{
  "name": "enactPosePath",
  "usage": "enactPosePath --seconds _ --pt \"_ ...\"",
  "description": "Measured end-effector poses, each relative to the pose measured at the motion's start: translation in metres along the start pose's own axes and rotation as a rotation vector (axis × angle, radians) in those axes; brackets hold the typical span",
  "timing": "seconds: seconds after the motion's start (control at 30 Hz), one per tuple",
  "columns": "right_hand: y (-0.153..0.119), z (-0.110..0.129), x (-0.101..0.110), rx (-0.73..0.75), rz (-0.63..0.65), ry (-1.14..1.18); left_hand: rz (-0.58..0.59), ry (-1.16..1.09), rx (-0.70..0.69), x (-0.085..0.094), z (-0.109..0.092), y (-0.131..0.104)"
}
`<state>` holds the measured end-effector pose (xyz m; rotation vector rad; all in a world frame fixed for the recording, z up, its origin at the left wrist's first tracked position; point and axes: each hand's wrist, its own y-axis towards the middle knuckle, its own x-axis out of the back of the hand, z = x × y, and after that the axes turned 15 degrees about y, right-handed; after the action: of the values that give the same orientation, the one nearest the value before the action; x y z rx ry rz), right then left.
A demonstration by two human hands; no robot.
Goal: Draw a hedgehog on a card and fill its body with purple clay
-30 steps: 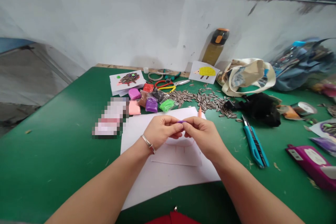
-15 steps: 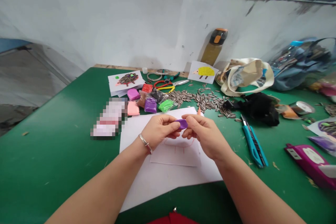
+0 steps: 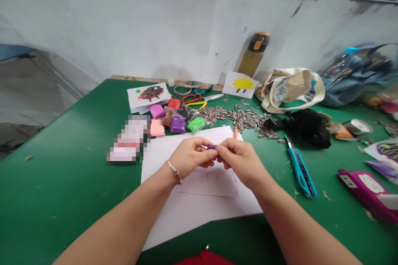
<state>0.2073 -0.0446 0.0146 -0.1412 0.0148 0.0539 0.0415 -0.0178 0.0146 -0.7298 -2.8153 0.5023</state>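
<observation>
A small piece of purple modelling clay [image 3: 212, 147] is pinched between the fingertips of both hands, and the fingers cover most of it. My left hand [image 3: 192, 153], with a silver bracelet at its wrist, grips it from the left. From the right, my right hand [image 3: 238, 157] presses on it with thumb and fingers. Below the hands lies a small white card [image 3: 207, 186] with orange lines drawn on it, on a larger white sheet [image 3: 164, 215]. An orange marker [image 3: 235, 132] shows just beyond my right hand.
Behind the sheet lie bagged clay in several colours [image 3: 178, 124], scissors [image 3: 194, 100] and scattered sunflower seeds [image 3: 248, 119]. To the right is a blue utility knife [image 3: 301, 169] with its blade showing, near a magenta case [image 3: 367, 194]. A phone [image 3: 129, 140] lies left.
Both hands have closed in around the purple clay, so less of it shows. My right thumb now lies over it, nearer my left fingertips.
</observation>
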Motion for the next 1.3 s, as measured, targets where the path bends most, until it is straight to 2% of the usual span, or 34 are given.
enactPosePath --seconds 0.1,0.23,0.37,0.5,0.63,0.77,0.93,1.17,1.3 --pt "-0.0010 0.0020 -0.0012 0.006 0.000 0.006 0.014 0.020 -0.027 0.0010 -0.0021 -0.0002" --pt "0.0009 0.0005 0.0005 -0.050 0.033 0.180 -0.049 0.031 -0.066 0.0034 -0.0043 -0.0008" --pt "0.0038 -0.0037 0.0026 -0.080 0.042 0.276 -0.047 0.000 -0.076 0.0042 -0.0030 -0.0011" --pt "0.0034 -0.0029 0.0014 -0.103 0.094 0.253 -0.010 -0.001 -0.074 0.0036 -0.0006 -0.0008" --pt "0.0018 -0.0002 0.0018 -0.075 0.083 0.210 -0.041 0.002 -0.059 0.0032 -0.0002 -0.0001" --pt "0.0020 -0.0002 0.0021 -0.126 0.137 0.289 -0.043 0.019 -0.070 0.0028 -0.0013 -0.0002" --pt "0.0022 -0.0007 -0.0001 -0.133 0.160 0.320 -0.106 0.021 -0.092 0.0012 -0.0011 0.0001" --pt "0.0016 0.0016 0.0002 -0.072 0.107 0.177 -0.183 0.080 -0.151 -0.0040 -0.0048 -0.0014" --pt "0.0023 0.0030 0.0015 -0.098 0.141 0.246 -0.219 0.089 -0.192 -0.0052 -0.0075 -0.0026"
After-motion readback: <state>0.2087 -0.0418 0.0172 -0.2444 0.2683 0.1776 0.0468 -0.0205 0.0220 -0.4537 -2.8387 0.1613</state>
